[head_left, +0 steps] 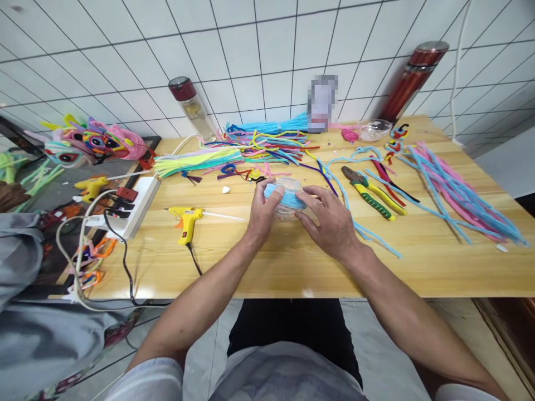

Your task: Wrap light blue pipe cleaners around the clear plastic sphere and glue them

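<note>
Light-blue pipe cleaner point(279, 196) is wound in rows around a small clear plastic bowl point(289, 182), just above the table near its middle. My left hand point(261, 211) grips the left side, its thumb pressed on the blue rows. On the right, my right hand point(330, 220) has its thumb and fingers curled at the bowl's edge, gripping it. Its palm hides part of the table behind. A loose light-blue pipe cleaner point(378, 238) lies to the right of that hand.
A yellow glue gun point(188, 220) and a power strip point(137, 209) are left. Pliers point(368, 192) lie right, near blue and pink pipe cleaners point(463, 195). Multicoloured stems point(267, 147), a bottle point(192, 108) and a red flask point(413, 81) stand behind. A co-worker's hand point(12, 196) shows far left.
</note>
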### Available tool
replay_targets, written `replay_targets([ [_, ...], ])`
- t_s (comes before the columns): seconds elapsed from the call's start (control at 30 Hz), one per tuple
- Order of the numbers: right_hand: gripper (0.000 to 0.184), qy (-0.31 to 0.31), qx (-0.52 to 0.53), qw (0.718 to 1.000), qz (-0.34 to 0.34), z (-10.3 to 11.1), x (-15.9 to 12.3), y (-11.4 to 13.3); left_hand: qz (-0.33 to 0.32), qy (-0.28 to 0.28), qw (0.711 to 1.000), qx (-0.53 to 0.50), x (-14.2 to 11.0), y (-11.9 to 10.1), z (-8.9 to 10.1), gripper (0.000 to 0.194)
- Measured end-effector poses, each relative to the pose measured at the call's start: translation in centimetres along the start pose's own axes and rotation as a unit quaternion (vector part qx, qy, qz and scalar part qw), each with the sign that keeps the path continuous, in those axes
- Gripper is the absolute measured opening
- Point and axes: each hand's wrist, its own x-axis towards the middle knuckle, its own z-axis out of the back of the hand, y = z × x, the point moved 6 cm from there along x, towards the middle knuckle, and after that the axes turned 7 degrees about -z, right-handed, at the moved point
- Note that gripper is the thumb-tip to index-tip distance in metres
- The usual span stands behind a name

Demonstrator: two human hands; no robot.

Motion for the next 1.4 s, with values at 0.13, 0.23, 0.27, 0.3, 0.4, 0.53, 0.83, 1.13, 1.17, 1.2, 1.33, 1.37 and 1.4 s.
replay_targets([
  [0.13,0.036,-0.006,-0.006,1.0,0.01,0.0,-0.1,0.0,0.022,0.023,0.998,-0.045,-0.1,0.3,-0.4,0.057],
  [0.23,0.036,-0.004,-0.006,1.0,0.015,0.0,-0.1,0.1,0.021,0.02,0.999,-0.034,-0.1,0.3,-0.3,0.06],
  [0.27,0.036,0.0,-0.005,1.0,0.012,0.0,-0.1,0.1,0.021,0.016,0.999,-0.026,-0.1,0.3,-0.2,0.061],
  [0.3,0.036,0.003,-0.005,1.0,0.009,0.0,0.0,0.0,0.022,0.012,0.999,-0.02,-0.1,0.3,-0.1,0.062],
  [0.4,0.037,0.008,0.002,1.0,0.003,0.1,0.1,0.1,0.031,0.01,0.999,-0.01,-0.1,0.4,0.0,0.062],
  [0.53,0.027,-0.026,0.014,1.0,-0.009,0.9,0.3,0.0,0.028,0.011,1.0,-0.006,0.0,0.5,0.1,0.06],
  [0.83,0.011,0.002,0.095,0.99,-0.105,1.4,0.9,-0.6,0.017,0.032,0.999,0.005,-0.2,0.3,-0.4,0.056],
  [1.13,0.006,0.021,0.21,0.956,-0.202,1.8,1.3,-1.4,-0.004,0.051,0.999,0.011,-0.4,0.2,-0.7,0.061],
  [1.17,0.007,0.023,0.213,0.955,-0.204,1.7,1.3,-1.4,-0.01,0.052,0.999,0.011,-0.4,0.3,-0.7,0.061],
  [1.2,0.008,0.024,0.212,0.956,-0.203,1.7,1.3,-1.4,-0.012,0.053,0.998,0.009,-0.4,0.4,-0.6,0.062],
  [1.33,0.007,0.021,0.194,0.961,-0.194,1.6,1.2,-1.4,-0.009,0.065,0.998,-0.003,-0.4,0.6,-0.6,0.062],
  [1.37,0.007,0.019,0.19,0.963,-0.19,1.6,1.2,-1.4,-0.01,0.07,0.997,-0.005,-0.4,0.6,-0.7,0.062],
  [1.4,0.007,0.015,0.187,0.964,-0.186,1.6,1.2,-1.3,-0.009,0.074,0.997,-0.007,-0.5,0.5,-0.7,0.062],
])
